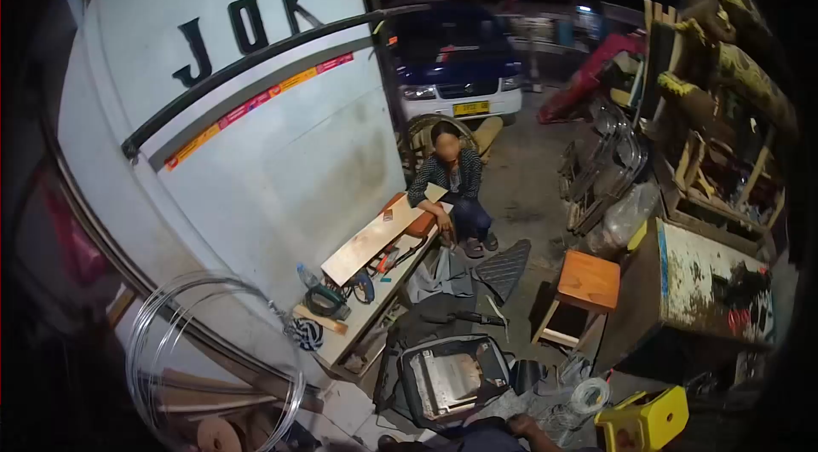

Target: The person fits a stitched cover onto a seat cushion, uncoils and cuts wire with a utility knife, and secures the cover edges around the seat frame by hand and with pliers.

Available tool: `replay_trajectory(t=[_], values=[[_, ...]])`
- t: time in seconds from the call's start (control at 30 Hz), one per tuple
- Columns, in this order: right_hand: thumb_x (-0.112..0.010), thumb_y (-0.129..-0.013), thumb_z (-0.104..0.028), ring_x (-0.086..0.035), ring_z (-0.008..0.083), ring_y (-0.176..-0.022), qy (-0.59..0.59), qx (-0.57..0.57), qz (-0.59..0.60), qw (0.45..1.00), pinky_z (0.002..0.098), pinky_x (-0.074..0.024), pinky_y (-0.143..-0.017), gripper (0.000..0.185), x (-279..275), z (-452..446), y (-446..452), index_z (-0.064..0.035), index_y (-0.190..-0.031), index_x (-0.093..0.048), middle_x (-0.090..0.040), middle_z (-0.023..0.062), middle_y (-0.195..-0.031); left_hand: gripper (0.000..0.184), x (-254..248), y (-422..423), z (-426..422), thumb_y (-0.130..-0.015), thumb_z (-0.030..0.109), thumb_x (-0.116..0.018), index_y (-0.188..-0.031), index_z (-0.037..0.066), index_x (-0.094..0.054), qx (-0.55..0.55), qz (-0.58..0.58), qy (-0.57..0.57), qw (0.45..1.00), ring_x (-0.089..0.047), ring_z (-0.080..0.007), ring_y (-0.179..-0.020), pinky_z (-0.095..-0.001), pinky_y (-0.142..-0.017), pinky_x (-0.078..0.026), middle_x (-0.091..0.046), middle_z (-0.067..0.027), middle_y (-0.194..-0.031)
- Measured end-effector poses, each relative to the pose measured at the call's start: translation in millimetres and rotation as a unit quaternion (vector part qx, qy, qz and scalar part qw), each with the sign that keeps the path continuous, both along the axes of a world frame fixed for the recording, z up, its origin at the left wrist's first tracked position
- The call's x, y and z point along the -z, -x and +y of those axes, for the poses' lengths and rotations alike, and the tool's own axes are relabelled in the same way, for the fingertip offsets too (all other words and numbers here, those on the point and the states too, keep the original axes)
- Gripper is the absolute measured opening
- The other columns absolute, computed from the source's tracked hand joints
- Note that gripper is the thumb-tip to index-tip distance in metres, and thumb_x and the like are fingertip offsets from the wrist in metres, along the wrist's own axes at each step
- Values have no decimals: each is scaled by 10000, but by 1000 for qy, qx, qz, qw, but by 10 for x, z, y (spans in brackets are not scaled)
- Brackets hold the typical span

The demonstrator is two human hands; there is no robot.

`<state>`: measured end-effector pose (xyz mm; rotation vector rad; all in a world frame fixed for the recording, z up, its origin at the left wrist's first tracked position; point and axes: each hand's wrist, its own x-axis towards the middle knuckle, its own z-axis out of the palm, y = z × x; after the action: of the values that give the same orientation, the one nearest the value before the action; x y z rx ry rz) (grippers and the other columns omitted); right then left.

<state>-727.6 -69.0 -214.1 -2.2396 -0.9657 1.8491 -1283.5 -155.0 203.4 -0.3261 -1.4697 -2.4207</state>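
My right hand (530, 430) is low in the picture, dark and partly cut off by the bottom edge. Its fingers are too dim to show whether they hold anything. Dark clothing (481, 435) lies just left of it. Above and to the left is a black padded seat-like piece (407, 380), its open middle showing a worn light panel (452, 377). A coil of pale wire or tubing (590, 396) lies to the right of the hand, on crumpled clear plastic. I do not see my left hand.
A seated person (452, 175) leans on a low bench (383, 294) holding a board (375, 235) and tools. Right are an orange-topped stool (588, 280), a worn cabinet (707, 282) and a yellow plastic stool (648, 425). Wire loops (141, 367) stand left; a van (456, 69) is parked behind.
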Motion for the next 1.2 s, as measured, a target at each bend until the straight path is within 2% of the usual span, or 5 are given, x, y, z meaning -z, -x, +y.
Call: replay_trajectory(t=[0.2,0.5,0.73,0.97,1.2], values=[[-592,-991,-392,-644,177,-764,-277,-94,72,953,341,-528,-698,447,-882,1242,-604,26,-1127,-671,-697,104,-928,139,126,-1232,-183,-1024,166,-521,-1067,34,-530,489,-5,-163,857,-601,-174,-643,-325,-548,-551,-566,-87,-785],[-507,-944,-635,-611,253,-1151,-390,-59,687,610,372,-493,-968,864,-4284,958,-187,17,-1484,-339,-601,176,-1266,196,-76,-2297,-177,-1012,292,-585,-971,102,-564,379,-189,-98,901,-381,-53,-422,-201,-346,-306,-467,39,-628],[-585,-1021,-309,-337,53,-416,-286,36,619,731,226,-311,-385,499,-4340,234,-59,-19,-1415,-489,-443,-2,-686,215,562,-2457,-581,-1022,354,-551,-957,150,-564,330,-300,43,894,-449,-90,-503,-269,-466,-375,-489,44,-672],[-578,-1024,-283,-340,44,-427,-257,20,561,787,210,-309,-396,452,-4152,-325,140,-42,-1400,-508,-419,-24,-654,198,938,-2507,-1138,-1009,241,-531,-1054,59,-594,284,-377,107,875,-521,-121,-567,-280,-518,-440,-555,2,-728],[-541,-1043,-269,-353,58,-447,-235,9,542,807,221,-300,-409,459,-4192,-1083,333,-35,-1433,-483,-435,-10,-652,541,1741,-2479,-1590,-914,25,-558,-1437,-6,-422,146,-63,414,896,-464,-297,-1278,-408,-1095,-356,-480,-213,-1386]])
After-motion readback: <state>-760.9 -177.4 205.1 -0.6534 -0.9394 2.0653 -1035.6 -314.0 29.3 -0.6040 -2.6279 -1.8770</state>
